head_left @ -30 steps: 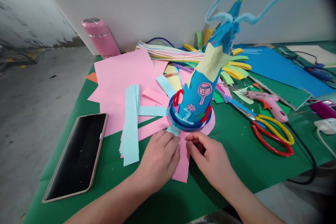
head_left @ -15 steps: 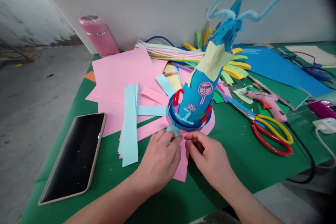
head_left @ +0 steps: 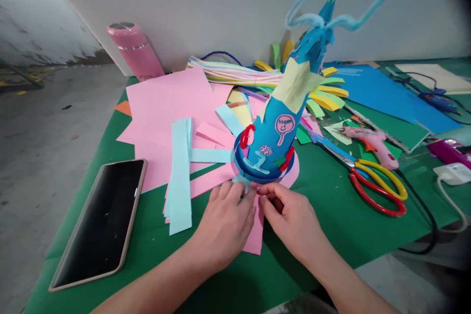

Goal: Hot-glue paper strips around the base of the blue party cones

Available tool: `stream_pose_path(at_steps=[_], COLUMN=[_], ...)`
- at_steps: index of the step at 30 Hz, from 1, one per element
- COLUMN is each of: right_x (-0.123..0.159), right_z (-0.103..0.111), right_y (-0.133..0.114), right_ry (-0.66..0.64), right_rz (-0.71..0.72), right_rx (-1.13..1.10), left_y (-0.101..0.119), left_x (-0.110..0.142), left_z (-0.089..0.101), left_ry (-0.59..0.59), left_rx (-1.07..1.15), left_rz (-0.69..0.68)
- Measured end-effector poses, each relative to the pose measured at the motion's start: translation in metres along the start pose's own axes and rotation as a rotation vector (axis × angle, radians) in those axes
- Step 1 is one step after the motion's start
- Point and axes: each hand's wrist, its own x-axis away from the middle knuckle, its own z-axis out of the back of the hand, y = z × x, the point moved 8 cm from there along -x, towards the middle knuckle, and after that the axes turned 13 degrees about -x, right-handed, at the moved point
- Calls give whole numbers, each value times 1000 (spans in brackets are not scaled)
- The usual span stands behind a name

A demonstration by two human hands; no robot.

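Observation:
A decorated blue paper cone [head_left: 277, 130] stands with a blue ring rim at its foot, over a pink paper base. It carries a pink smiling badge, red pipe-cleaner pieces and a pale green paper collar. From the base a pink paper strip [head_left: 255, 235] runs toward me. My left hand [head_left: 228, 218] is closed at the strip's left edge, its fingertips close under the rim. My right hand [head_left: 289, 211] pinches the same strip from the right, just below the rim. The fingertips partly cover the strip's upper end. Light blue paper strips [head_left: 181, 176] lie to the left.
A phone [head_left: 99, 221] lies front left. Scissors [head_left: 368, 181] and a pink glue gun [head_left: 371, 142] with a cord are at right. A pink bottle [head_left: 136, 51], pink sheets [head_left: 167, 98] and a pipe-cleaner bundle [head_left: 235, 76] sit behind. Blue card [head_left: 382, 91] lies back right.
The whole view has shifted slightly, with things sitting a little further left in the picture. Both hands keep nearly the same place and grip at the pink strip.

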Motion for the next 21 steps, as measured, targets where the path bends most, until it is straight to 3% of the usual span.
stream_pose_path(at_steps=[10,21], right_x=[1,20], right_z=[0,0], right_y=[-3,-6], right_ry=[1,-3], right_rz=[40,263], right_rx=[-3,174], left_y=[2,3], left_x=[0,1], left_z=[-1,-3], left_ry=[-22,-8], left_rx=[-68,-122], left_rz=[-2,5])
